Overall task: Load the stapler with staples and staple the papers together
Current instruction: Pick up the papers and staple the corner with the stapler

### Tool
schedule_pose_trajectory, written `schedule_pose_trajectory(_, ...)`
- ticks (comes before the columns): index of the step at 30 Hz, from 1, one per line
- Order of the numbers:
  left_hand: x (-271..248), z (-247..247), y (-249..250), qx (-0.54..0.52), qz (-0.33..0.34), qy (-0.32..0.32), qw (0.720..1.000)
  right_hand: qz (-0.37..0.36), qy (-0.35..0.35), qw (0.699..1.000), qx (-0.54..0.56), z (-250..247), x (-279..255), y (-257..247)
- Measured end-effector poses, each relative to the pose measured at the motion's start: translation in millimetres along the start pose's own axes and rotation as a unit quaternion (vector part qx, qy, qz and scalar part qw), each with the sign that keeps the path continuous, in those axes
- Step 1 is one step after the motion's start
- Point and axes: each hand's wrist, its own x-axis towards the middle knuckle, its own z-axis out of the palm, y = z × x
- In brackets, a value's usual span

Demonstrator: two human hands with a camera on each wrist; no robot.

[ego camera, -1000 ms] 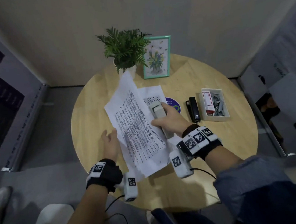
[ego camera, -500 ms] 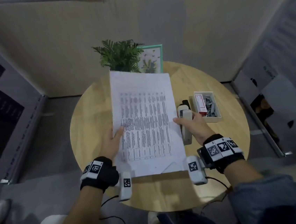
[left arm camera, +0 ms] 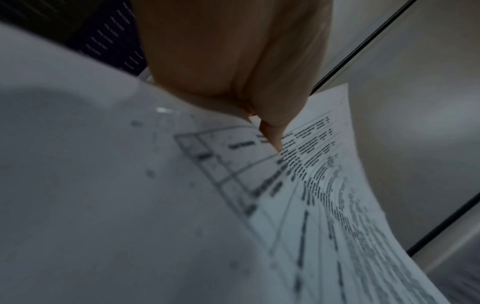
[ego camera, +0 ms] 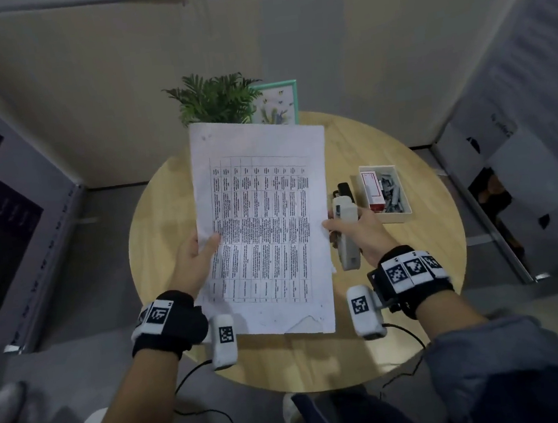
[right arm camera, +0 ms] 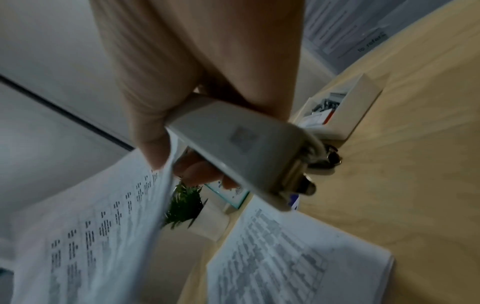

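A stack of printed papers (ego camera: pixel 265 226) is held up above the round wooden table (ego camera: pixel 424 265). My left hand (ego camera: pixel 206 250) pinches its left edge, thumb on the front (left arm camera: pixel 270 131). My right hand (ego camera: pixel 341 229) grips a white stapler (ego camera: pixel 345 235) and also pinches the papers' right edge (right arm camera: pixel 103 236) between thumb and fingers. The right wrist view shows the white stapler (right arm camera: pixel 241 148) closed in the palm, and another printed sheet (right arm camera: pixel 285 257) lying on the table beneath. A black stapler (ego camera: pixel 346 188) lies on the table just beyond my right hand.
A white tray (ego camera: pixel 405 215) with a red-and-white staple box (ego camera: pixel 373 189) and loose staples sits right of the black stapler. A potted plant (ego camera: pixel 214 97) and a framed picture (ego camera: pixel 276 104) stand at the table's far edge. Walls and panels close in all round.
The papers went from lying spread on the table to being lifted and held squared between both hands. My right hand kept the white stapler and moved to the right edge.
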Motion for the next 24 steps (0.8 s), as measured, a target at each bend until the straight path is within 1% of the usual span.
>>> schedule_pose_trajectory(3, 0, -8, 9, 0.029, 0.041, 0.008, 0.999, 0.008, -0.042, 0.997, -0.064, -7, -4, -2)
schedule_pose_trajectory(6, 0, -17, 17, 0.047, 0.085, 0.006, 0.995, -0.021, -0.060, 0.985, -0.158, -17, -9, 2)
schedule_pose_trajectory(8, 0, -19, 20, 0.061, 0.100, -0.006, 0.993, -0.038, -0.052, 0.982, -0.176, -21, -10, 8)
schedule_pose_trajectory(11, 1, -17, 20, 0.074, 0.101, -0.014, 0.992, -0.055, -0.044, 0.979, -0.193, -18, -7, 11)
schedule_pose_trajectory(15, 2, -11, 20, 0.087, 0.098, -0.015, 0.991, -0.089, -0.032, 0.960, -0.263, -11, -3, 12)
schedule_pose_trajectory(18, 4, -8, 21, 0.085, 0.083, -0.016, 0.993, -0.091, -0.029, 0.950, -0.297, -14, 7, 20)
schedule_pose_trajectory(21, 6, -7, 22, 0.088, 0.080, -0.023, 0.993, -0.092, -0.026, 0.949, -0.300, -12, 8, 21)
schedule_pose_trajectory(24, 7, -7, 24, 0.092, 0.083, -0.021, 0.992, -0.106, -0.020, 0.954, -0.280, -10, 3, 15)
